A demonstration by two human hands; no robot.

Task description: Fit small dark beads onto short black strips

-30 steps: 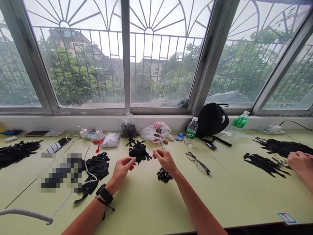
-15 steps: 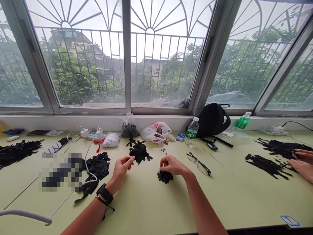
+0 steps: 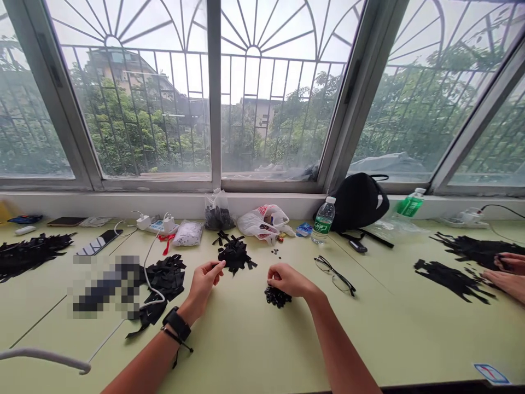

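Observation:
My left hand point(image 3: 205, 284), with a black watch point(image 3: 177, 324) and a cord bracelet on its wrist, is pinched at the near left edge of a pile of short black fabric strips point(image 3: 234, 254). Whatever sits between its fingertips is too small and hidden to name. At the far side of a heap of small, shiny black pieces point(image 3: 278, 297), my right hand point(image 3: 289, 278) has its thumb and fingers pressed together. Its fingers cover their own tips, so I cannot see what they hold. Another heap of black strips point(image 3: 164, 276) lies left of my left hand.
Eyeglasses point(image 3: 336, 275) lie right of my right hand. A white cable point(image 3: 152, 283) crosses the left strips. Behind are plastic bags point(image 3: 262, 224), a water bottle point(image 3: 323, 221) and a black bag point(image 3: 356, 201). At far right, another person's hands point(image 3: 508, 273) work by black strips point(image 3: 453, 280).
The view has shifted very slightly, moving the scene a little to the right. Both my hands stay at their piles; the right fingertips dip a touch nearer the small black pieces.

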